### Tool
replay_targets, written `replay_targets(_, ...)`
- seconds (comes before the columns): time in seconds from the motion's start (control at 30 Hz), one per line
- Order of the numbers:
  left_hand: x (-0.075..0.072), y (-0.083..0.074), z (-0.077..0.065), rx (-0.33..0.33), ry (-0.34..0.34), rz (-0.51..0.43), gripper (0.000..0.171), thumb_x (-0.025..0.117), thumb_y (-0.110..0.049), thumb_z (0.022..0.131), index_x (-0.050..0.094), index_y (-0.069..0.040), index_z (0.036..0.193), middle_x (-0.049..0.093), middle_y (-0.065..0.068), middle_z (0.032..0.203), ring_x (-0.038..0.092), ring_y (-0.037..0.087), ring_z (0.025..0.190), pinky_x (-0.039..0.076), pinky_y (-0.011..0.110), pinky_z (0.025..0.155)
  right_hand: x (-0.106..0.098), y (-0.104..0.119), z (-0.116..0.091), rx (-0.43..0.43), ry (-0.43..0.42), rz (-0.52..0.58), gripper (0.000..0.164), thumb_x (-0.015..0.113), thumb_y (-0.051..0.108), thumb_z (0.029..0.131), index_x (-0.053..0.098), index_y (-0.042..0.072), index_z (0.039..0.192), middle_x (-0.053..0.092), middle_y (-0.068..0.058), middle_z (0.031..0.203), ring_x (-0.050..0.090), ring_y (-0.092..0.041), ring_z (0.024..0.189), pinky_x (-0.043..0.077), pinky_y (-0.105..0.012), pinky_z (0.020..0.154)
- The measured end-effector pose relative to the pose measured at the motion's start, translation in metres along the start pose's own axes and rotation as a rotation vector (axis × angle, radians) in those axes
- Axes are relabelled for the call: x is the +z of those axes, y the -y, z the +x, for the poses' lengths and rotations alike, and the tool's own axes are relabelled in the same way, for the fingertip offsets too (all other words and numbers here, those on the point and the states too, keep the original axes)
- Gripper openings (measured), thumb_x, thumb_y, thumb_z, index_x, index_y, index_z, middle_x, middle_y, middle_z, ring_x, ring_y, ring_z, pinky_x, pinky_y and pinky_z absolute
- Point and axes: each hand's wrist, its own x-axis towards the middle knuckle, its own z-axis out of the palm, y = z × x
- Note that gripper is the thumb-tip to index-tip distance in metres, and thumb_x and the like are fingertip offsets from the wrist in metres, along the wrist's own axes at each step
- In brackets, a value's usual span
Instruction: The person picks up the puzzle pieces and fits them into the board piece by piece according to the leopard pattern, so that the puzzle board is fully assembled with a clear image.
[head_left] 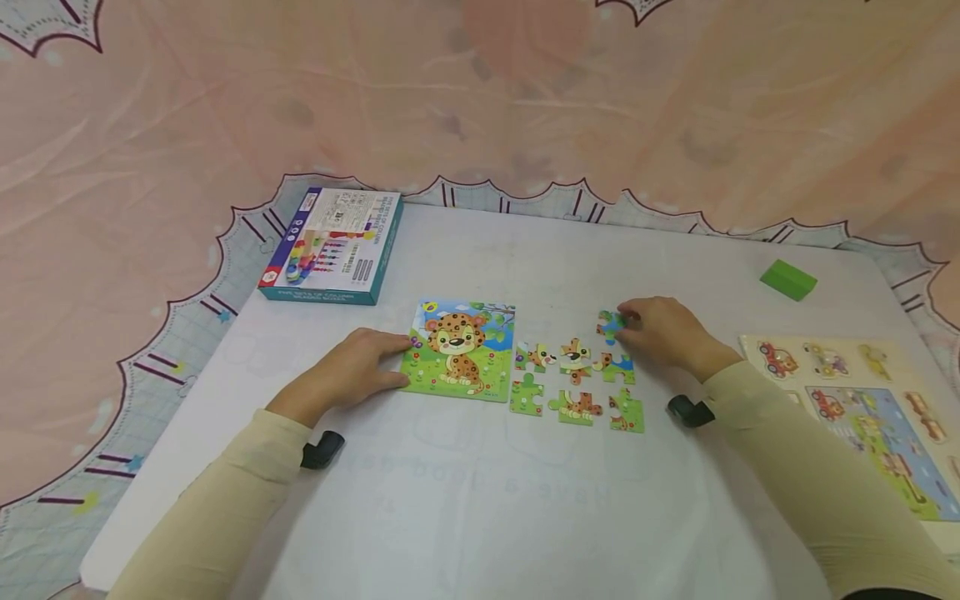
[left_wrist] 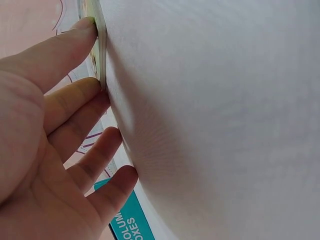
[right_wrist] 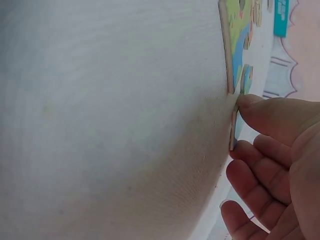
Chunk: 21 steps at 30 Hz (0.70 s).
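Note:
At the left edge of a square leopard picture board (head_left: 459, 354), my left hand (head_left: 347, 375) rests its spread thumb and forefinger. The left wrist view shows the thumb and fingertips against the edge of the board (left_wrist: 101, 47), the other fingers lying along the table. Between thumb and forefinger my right hand (head_left: 667, 333) pinches a blue and green puzzle piece (head_left: 608, 323), low over the table. Several loose leopard pieces lie just below and left of it, among them a face piece (head_left: 575, 358) and a lower body piece (head_left: 579, 407). The right wrist view shows the pinched piece (right_wrist: 233, 132) edge-on.
A boxed toy set (head_left: 333, 246) lies at the back left of the white table (head_left: 480, 517). Towards the back right sits a green block (head_left: 788, 280). Partly beneath the right forearm is a wooden vehicle puzzle board (head_left: 783, 342). A patterned curtain (head_left: 480, 100) hangs behind.

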Motion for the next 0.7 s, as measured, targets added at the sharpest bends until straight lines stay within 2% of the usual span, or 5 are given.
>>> replay_targets(0.37,-0.001,-0.001,0.0,-0.013,0.006,-0.006,0.063,0.077,-0.024,0.089,0.053,-0.006,0.145,0.052,0.013,0.147,0.038,0.038,0.14,0.031,0.055,0.115,-0.002,0.006,0.002,-0.012,-0.002,-0.006,0.049,0.063,0.023,0.097,0.057,-0.007,0.135,0.061,-0.024,0.131,0.052,-0.044,0.125,0.039,-0.058,0.107)
replay_targets(0.7,-0.001,0.0,0.001,-0.007,0.004,0.005,0.063,0.077,-0.025,0.09,0.053,-0.007,0.145,0.052,0.014,0.147,0.039,0.039,0.139,0.031,0.055,0.114,-0.005,0.023,0.006,-0.049,-0.004,-0.003,0.048,0.061,0.023,0.097,0.058,-0.004,0.136,0.063,-0.021,0.13,0.054,-0.04,0.123,0.041,-0.056,0.106)
